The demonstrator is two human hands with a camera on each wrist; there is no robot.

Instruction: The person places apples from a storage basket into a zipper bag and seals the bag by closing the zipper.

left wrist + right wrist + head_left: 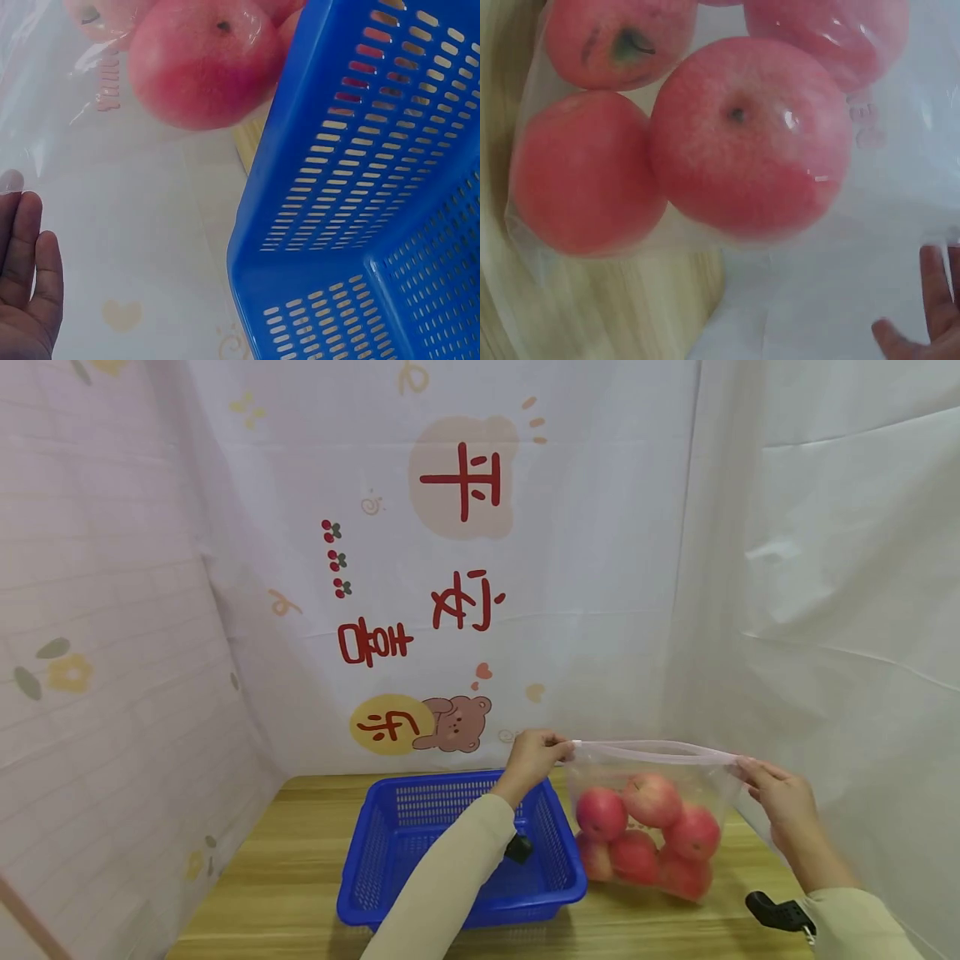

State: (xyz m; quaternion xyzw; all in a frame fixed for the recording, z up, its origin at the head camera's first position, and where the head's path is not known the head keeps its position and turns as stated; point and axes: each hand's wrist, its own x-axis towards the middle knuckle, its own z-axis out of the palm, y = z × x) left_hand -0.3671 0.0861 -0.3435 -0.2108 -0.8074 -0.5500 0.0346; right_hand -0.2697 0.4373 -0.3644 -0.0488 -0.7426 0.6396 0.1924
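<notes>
A clear zip bag (720, 785) hangs upright between both hands, its mouth parted slightly along the top. Several red apples (652, 800) fill its lower part, and they press against the plastic in the right wrist view (750, 142). My left hand (534, 758) pinches the top left corner, where a small white slider shows. At the top right corner my right hand (783, 797) pinches the bag's edge between thumb and fingers. In the left wrist view, the left hand's fingers (46, 281) are at the plastic's edge.
A blue slotted plastic basket (360, 852) stands on the wooden table (292, 835) just left of the bag, under the left forearm. White printed cloth (600, 568) hangs behind and on both sides. Black wrist devices (780, 912) show near each sleeve.
</notes>
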